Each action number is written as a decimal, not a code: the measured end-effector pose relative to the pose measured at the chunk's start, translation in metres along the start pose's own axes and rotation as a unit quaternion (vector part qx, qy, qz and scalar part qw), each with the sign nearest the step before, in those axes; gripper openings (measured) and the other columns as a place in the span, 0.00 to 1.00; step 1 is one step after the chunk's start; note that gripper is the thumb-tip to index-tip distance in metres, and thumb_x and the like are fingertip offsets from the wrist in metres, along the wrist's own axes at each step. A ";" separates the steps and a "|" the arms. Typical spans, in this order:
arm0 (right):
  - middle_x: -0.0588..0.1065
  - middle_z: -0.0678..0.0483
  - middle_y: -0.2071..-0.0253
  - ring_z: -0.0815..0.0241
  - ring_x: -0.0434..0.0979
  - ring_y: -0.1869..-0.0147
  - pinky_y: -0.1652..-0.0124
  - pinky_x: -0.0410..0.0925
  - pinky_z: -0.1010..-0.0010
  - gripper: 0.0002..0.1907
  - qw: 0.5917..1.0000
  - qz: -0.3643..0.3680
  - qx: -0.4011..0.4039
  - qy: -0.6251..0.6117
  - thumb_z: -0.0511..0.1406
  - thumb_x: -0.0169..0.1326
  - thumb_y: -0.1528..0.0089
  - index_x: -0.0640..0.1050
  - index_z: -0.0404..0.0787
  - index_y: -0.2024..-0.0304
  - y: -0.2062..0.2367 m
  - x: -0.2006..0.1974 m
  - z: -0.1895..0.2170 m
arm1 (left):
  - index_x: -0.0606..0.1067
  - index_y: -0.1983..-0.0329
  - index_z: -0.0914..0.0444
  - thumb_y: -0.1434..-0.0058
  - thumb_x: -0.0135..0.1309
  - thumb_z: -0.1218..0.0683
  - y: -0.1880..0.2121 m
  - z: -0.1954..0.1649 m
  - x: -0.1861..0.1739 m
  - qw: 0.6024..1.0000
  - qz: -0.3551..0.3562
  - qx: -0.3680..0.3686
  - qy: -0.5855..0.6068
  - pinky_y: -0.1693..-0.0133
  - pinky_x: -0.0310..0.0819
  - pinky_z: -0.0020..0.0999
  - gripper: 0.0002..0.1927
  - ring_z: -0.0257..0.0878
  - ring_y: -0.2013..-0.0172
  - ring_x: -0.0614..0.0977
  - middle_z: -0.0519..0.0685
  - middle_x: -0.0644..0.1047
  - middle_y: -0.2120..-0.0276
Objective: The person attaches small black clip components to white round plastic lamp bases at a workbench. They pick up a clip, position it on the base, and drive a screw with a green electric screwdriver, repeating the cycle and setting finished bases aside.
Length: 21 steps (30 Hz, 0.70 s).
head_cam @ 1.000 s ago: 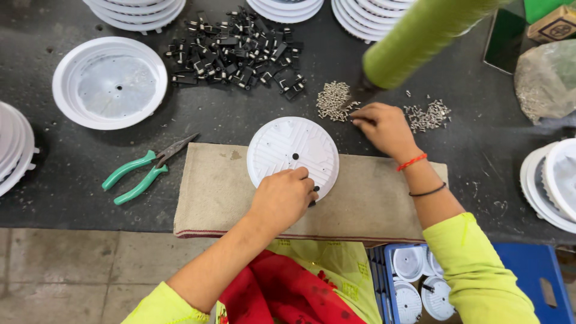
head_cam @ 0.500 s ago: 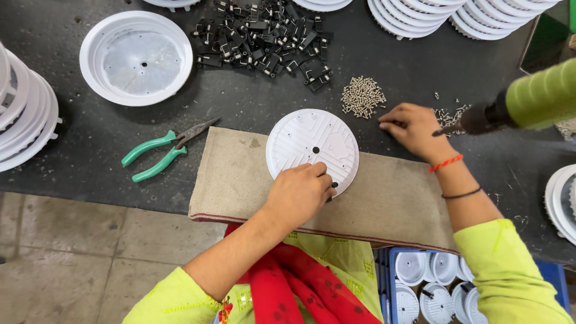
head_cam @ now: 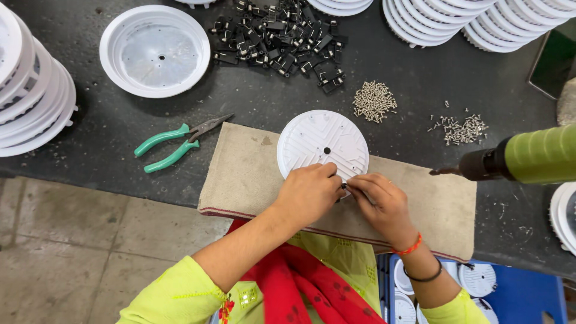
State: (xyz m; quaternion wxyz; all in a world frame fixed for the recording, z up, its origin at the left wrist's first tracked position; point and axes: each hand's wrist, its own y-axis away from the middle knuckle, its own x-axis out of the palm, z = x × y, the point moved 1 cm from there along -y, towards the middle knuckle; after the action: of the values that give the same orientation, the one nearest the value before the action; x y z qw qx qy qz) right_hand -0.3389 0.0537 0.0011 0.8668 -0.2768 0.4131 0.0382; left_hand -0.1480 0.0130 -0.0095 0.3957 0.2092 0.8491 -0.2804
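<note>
Likely light, stiff plastic disc (head_cam: pixel 323 146), pinched at six o'clock by left hand (head_cam: pixel 307 193), right hand (head_cam: pixel 381 204) grasping a tiny screw.

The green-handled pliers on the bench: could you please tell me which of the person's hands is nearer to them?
Left. The left hand rests on the near edge of the white ribbed disc, to the right of the green-handled pliers. The right hand lies farther right, beyond it.

The round white disc (head_cam: pixel 323 144) looks like matt moulded plastic with fine ribs. It lies on a coarse beige cloth (head_cam: pixel 252 174), rough-woven. The worktop (head_cam: pixel 108 129) is dark, dull and scuffed. Small screws (head_cam: pixel 374 101) far right gleam metallic; the pliers (head_cam: pixel 180 144) have glossy green grips.
</note>
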 end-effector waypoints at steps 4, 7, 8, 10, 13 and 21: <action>0.78 0.49 0.56 0.52 0.81 0.54 0.56 0.74 0.65 0.14 0.998 -0.040 -0.012 0.039 0.24 0.61 0.44 0.81 0.37 0.56 0.014 0.012 0.002 | 0.77 0.75 0.61 0.44 0.61 0.50 0.002 0.001 0.001 1.000 -0.017 0.002 -0.006 0.66 0.77 0.43 0.11 0.45 0.66 0.82 0.48 0.76 0.69; 0.77 0.48 0.53 0.51 0.80 0.53 0.56 0.74 0.65 0.16 0.998 -0.040 -0.016 0.042 0.22 0.57 0.46 0.81 0.35 0.55 0.024 0.019 0.003 | 0.77 0.75 0.61 0.44 0.61 0.51 0.003 0.002 0.000 0.999 -0.031 0.004 -0.008 0.66 0.77 0.43 0.10 0.45 0.66 0.82 0.48 0.76 0.69; 0.77 0.48 0.53 0.53 0.80 0.53 0.56 0.74 0.65 0.16 0.999 -0.038 -0.007 0.028 0.21 0.56 0.46 0.81 0.34 0.56 0.022 0.016 0.003 | 0.77 0.75 0.61 0.44 0.61 0.51 0.004 0.003 0.000 0.999 -0.034 0.004 -0.008 0.66 0.77 0.43 0.10 0.46 0.67 0.82 0.49 0.76 0.69; 0.76 0.51 0.53 0.60 0.76 0.54 0.58 0.71 0.69 0.12 0.985 -0.109 0.076 -0.112 0.22 0.50 0.39 0.78 0.33 0.54 0.010 -0.002 0.004 | 0.77 0.76 0.62 0.44 0.61 0.51 0.004 0.003 -0.001 1.000 -0.019 0.000 0.001 0.66 0.77 0.43 0.11 0.45 0.67 0.82 0.49 0.76 0.69; 0.73 0.55 0.51 0.64 0.73 0.55 0.58 0.69 0.71 0.10 0.894 -0.286 0.097 -0.331 0.28 0.48 0.32 0.73 0.35 0.49 -0.028 -0.058 0.011 | 0.77 0.77 0.62 0.45 0.62 0.51 0.003 0.003 -0.002 1.000 -0.014 -0.003 0.000 0.67 0.77 0.44 0.11 0.46 0.67 0.82 0.49 0.76 0.69; 0.67 0.51 0.57 0.55 0.70 0.60 0.54 0.68 0.64 0.16 0.892 -0.191 0.013 -0.411 0.33 0.53 0.31 0.66 0.38 0.42 -0.104 -0.113 0.059 | 0.78 0.77 0.62 0.47 0.62 0.51 0.003 -0.002 -0.002 1.000 0.014 -0.007 -0.007 0.66 0.77 0.45 0.11 0.47 0.66 0.82 0.49 0.77 0.69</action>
State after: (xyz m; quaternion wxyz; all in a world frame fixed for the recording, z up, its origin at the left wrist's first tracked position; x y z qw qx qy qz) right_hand -0.3412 0.0148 0.1610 0.9533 -0.2986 -0.0398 -0.0228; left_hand -0.1459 0.0159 -0.0079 0.4070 0.2163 0.8454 -0.2702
